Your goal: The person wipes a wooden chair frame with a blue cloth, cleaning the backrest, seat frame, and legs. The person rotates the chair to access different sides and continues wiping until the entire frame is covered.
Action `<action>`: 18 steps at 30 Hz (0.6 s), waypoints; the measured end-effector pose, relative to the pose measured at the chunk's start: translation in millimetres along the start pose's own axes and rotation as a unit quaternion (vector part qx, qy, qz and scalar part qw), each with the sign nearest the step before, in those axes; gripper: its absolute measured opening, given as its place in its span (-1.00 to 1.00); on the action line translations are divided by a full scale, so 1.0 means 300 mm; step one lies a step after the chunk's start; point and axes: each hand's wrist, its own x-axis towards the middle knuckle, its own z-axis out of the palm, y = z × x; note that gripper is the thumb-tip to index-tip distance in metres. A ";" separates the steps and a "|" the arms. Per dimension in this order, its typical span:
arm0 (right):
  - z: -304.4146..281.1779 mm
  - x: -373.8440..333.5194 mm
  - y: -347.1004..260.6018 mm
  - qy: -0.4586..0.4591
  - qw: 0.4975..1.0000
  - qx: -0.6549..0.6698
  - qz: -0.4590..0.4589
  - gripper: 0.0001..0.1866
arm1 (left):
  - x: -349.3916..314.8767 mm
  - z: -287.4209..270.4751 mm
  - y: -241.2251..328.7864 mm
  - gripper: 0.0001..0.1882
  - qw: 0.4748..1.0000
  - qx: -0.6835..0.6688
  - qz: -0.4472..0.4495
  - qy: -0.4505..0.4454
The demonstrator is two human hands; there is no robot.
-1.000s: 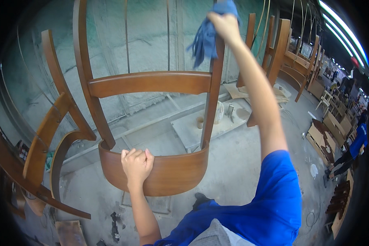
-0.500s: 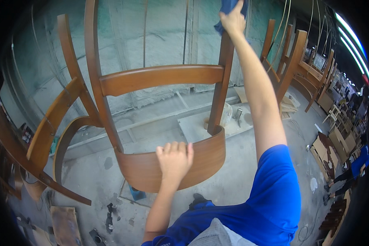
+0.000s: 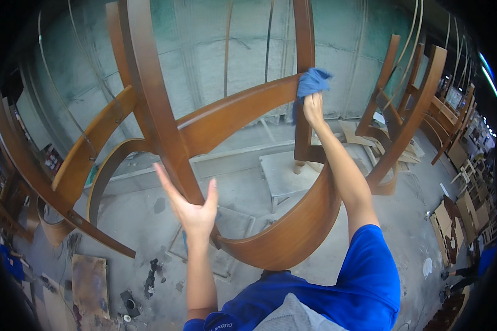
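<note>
A brown wooden chair frame [image 3: 259, 117] hangs before me, with two long posts, a cross rail and a curved wooden panel [image 3: 286, 243] at the bottom. My right hand [image 3: 315, 109] grips a blue cloth [image 3: 313, 81] against the right post, where the cross rail meets it. My left hand [image 3: 196, 212] is beside the lower part of the left post [image 3: 156, 105], thumb and fingers spread apart, holding nothing. Whether the left fingers touch the post I cannot tell.
Another hanging chair frame [image 3: 102, 129] is close on the left, and more frames [image 3: 403, 118] hang to the right. A low white table [image 3: 279, 174] stands behind the panel. Flat boards [image 3: 90, 284] lie on the floor. A person in blue works at the far right edge.
My right hand has brought the cloth down the right post to the rail joint. My left hand has let go of the curved panel and moved left. The frame has turned.
</note>
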 end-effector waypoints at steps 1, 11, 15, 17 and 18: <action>0.008 0.020 -0.079 -0.057 0.995 0.068 -0.044 -0.46 | -0.003 0.000 -0.024 0.11 0.999 -0.044 -0.024 -0.012; 0.340 -0.037 -0.734 -0.101 0.855 0.015 -0.508 -0.57 | 0.004 0.170 -0.226 0.10 1.000 -0.013 -0.001 0.002; 0.342 0.080 -0.453 -0.091 0.887 0.045 -0.450 -0.66 | 0.045 0.081 -0.224 0.10 0.997 -0.042 -0.062 -0.005; 0.283 0.126 -0.249 -0.065 0.941 -0.021 -0.331 -0.70 | 0.066 0.011 -0.221 0.09 0.997 -0.055 -0.057 -0.017; 0.270 0.154 -0.162 0.007 0.972 0.022 -0.232 -0.68 | 0.075 -0.007 -0.220 0.09 0.993 -0.079 -0.082 -0.022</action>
